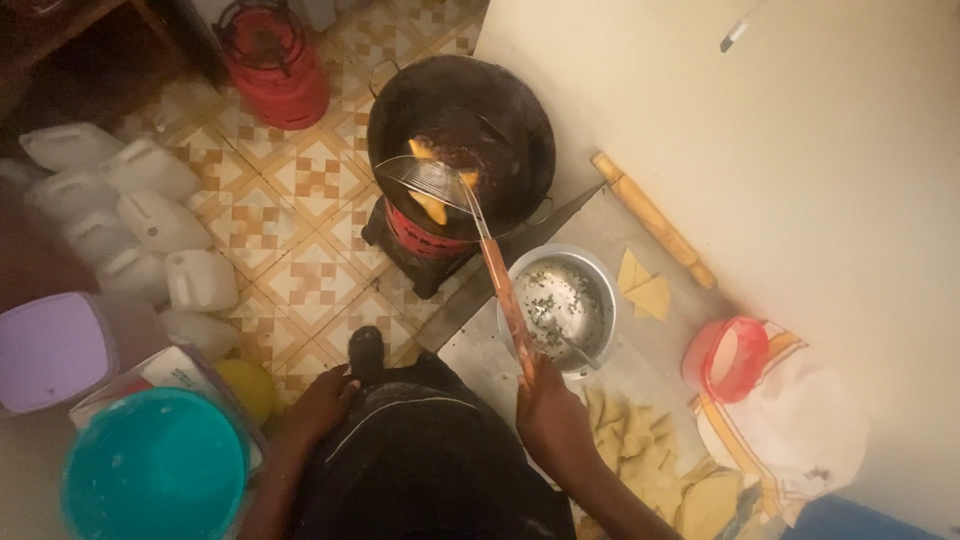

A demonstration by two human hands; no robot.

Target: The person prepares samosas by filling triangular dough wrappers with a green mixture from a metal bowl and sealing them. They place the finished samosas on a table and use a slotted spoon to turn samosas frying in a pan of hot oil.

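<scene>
Currently, head view only. Right hand (pixel 552 420) is clenched around the orange handle end of a wire skimmer (pixel 428 178); the fingers (pixel 535 392) wrap the handle fully. From the fingers the handle runs up and away to the mesh basket, which sits tilted over the near rim of a dark frying pan (pixel 520 110). A golden fried piece (pixel 430 207) lies in the basket; another floats in the oil just beyond it. The pan rests on a red-and-black stove (pixel 425 245) on the tiled floor.

Left hand (pixel 322 405) rests on the person's knee, fingers curled loosely, gripping no object as far as I can tell. A black shoe (pixel 366 352) sits just beyond its fingertips.

Just beyond the right fingers, touching distance: a metal bowl (pixel 600 275) with chopped green filling and a spoon. Past it, folded raw pastry triangles (pixel 645 288) and a wooden rolling pin (pixel 652 218) lie on a board by the wall. Right of the fingers: a pile of raw folded pastries (pixel 640 450), a red plastic cup (pixel 728 358), a white cloth.

Far left of the left hand: white jerrycans (pixel 150 220), a teal bucket (pixel 155 470), a red gas cylinder (pixel 275 60).
</scene>
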